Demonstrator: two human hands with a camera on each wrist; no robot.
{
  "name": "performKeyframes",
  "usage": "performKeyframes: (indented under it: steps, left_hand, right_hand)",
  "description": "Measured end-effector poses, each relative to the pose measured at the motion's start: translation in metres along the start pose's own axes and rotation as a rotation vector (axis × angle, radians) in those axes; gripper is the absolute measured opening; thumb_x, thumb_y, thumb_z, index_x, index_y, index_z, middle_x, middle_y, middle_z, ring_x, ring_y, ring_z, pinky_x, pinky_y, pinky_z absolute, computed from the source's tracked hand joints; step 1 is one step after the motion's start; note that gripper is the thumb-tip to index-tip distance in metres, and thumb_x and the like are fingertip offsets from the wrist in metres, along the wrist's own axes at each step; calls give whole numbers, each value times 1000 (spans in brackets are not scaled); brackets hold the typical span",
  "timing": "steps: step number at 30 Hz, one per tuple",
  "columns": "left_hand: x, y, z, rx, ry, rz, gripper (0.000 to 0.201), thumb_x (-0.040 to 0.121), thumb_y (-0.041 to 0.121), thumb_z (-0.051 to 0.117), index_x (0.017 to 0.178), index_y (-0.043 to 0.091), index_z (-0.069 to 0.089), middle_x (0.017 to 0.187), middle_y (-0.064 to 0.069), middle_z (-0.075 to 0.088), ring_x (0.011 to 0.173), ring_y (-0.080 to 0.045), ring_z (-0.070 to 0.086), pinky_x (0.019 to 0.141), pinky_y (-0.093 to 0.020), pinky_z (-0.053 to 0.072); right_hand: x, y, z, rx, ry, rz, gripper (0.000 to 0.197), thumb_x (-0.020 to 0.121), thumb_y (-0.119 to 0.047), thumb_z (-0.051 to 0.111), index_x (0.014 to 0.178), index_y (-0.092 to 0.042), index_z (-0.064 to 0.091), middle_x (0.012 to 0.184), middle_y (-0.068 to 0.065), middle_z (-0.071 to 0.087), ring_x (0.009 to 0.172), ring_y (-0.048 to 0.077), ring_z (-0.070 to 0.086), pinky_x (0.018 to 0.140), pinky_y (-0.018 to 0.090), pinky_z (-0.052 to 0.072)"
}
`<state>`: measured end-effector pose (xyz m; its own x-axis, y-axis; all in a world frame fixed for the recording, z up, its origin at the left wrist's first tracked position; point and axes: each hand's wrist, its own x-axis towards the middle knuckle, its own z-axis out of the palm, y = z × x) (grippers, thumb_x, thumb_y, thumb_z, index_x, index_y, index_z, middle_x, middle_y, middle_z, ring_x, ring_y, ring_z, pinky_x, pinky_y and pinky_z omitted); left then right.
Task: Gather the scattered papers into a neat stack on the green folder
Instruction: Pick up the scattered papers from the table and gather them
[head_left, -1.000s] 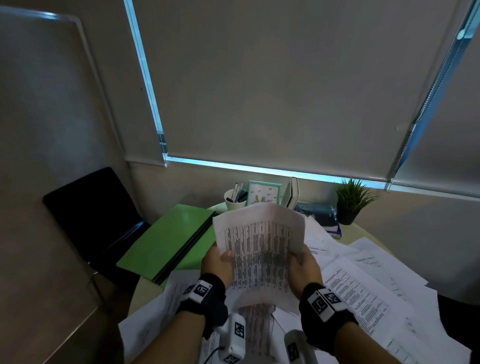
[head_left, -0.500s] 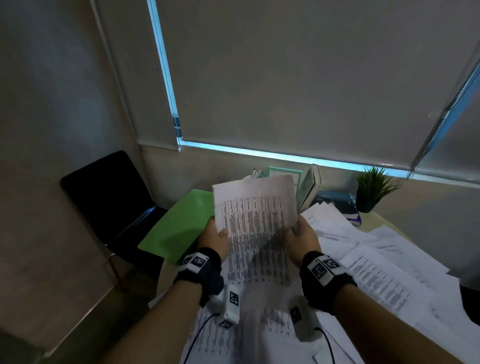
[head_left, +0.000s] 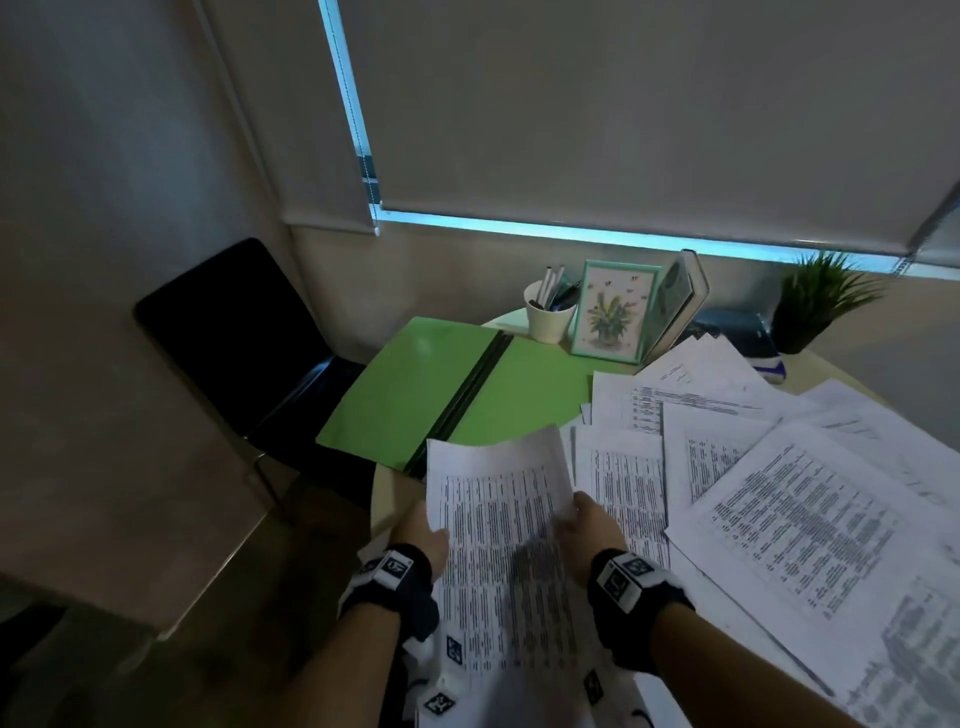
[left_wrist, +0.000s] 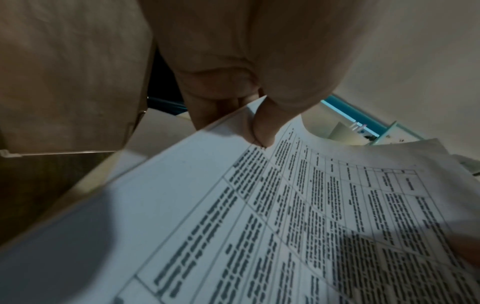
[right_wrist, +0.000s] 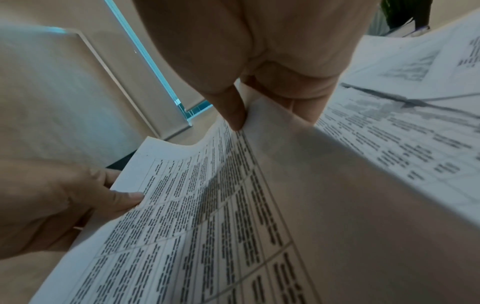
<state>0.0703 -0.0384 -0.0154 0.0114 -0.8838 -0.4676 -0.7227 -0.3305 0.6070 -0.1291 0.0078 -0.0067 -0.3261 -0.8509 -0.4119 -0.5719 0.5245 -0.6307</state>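
Left hand (head_left: 423, 535) and right hand (head_left: 584, 525) pinch the printed sheets (head_left: 498, 519) by their side edges above the round table (head_left: 395, 499). The green folder (head_left: 415, 395) lies open at 11 o'clock, scattered papers (head_left: 789, 519) at 3; a black chair (head_left: 234, 332) stands at 10.

The room is dim; the only strong light is a cyan strip (head_left: 613, 236) glowing below the blind (head_left: 623, 104). A soft shadow falls on the held paper (head_left: 498, 545), perhaps from the hands. In the head view, straight lines bow toward the corners. Both wrist views are soft and grainy, the nearest skin out of focus, the print smeared.
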Motion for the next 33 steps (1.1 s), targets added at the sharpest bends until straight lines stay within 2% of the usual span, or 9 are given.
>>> performKeyframes:
  steps: [2,6,9,12,15,17,20,26,33]
  left_hand:
    - [6,-13,4,11,-13,11,37,97,7,46,133,13,48,129,-9,58,106,-25,57,86,-24,42]
    - [18,-35,16,-36,-71,69,52,93,6,52,139,27,44,134,-1,56,113,-21,58,93,-24,46]
    - [22,-39,24,113,56,66,36,86,16,57,121,23,60,125,-6,56,110,-26,55,93,-35,49]
    - [22,-37,20,245,125,64,30,81,26,61,111,24,63,124,-2,50,118,-25,45,94,-33,43]
    - [27,-35,15,257,84,69,39,79,33,63,117,27,58,128,0,47,123,-23,42,98,-31,41]
    - [32,-34,16,192,-3,120,47,76,34,65,122,30,56,131,-1,50,125,-24,46,102,-37,43]
    - [33,-26,21,0,-40,155,50,75,20,70,122,27,54,115,3,63,108,-20,60,93,-36,53]
    - [35,-9,25,-360,64,-57,78,76,5,74,141,17,33,124,-8,60,106,-27,60,91,-35,51]
    - [34,-22,15,-329,132,-153,31,84,3,65,113,7,56,115,-13,64,105,-30,61,94,-40,50]
  right_hand:
    - [0,2,10,-25,-8,17,2,98,-15,42,96,-14,43,85,2,54,73,22,52,51,20,34]
    - [-1,9,22,-64,-16,99,6,95,-15,46,98,-15,41,83,1,53,70,20,52,60,23,39]
    - [-3,16,28,-53,-23,160,24,91,-20,59,108,-14,44,90,2,53,79,22,53,62,24,41]
    - [0,19,29,-41,-10,195,29,85,-18,67,103,-16,45,97,2,58,81,21,54,58,22,41]
    - [5,19,27,-45,31,199,31,83,-19,67,108,-12,49,113,8,58,94,26,59,78,33,53]
    - [7,17,28,-79,49,182,39,81,-20,67,115,-11,50,115,8,55,100,28,60,88,38,54]
    - [10,14,33,-84,39,168,44,78,-21,69,117,-14,50,114,6,53,97,26,60,86,38,55]
    - [14,19,31,-35,60,159,42,80,-21,69,117,-11,50,119,8,49,92,23,50,83,32,49]
    - [18,27,27,24,92,115,26,92,-26,51,114,-13,56,117,12,58,88,24,57,79,29,49]
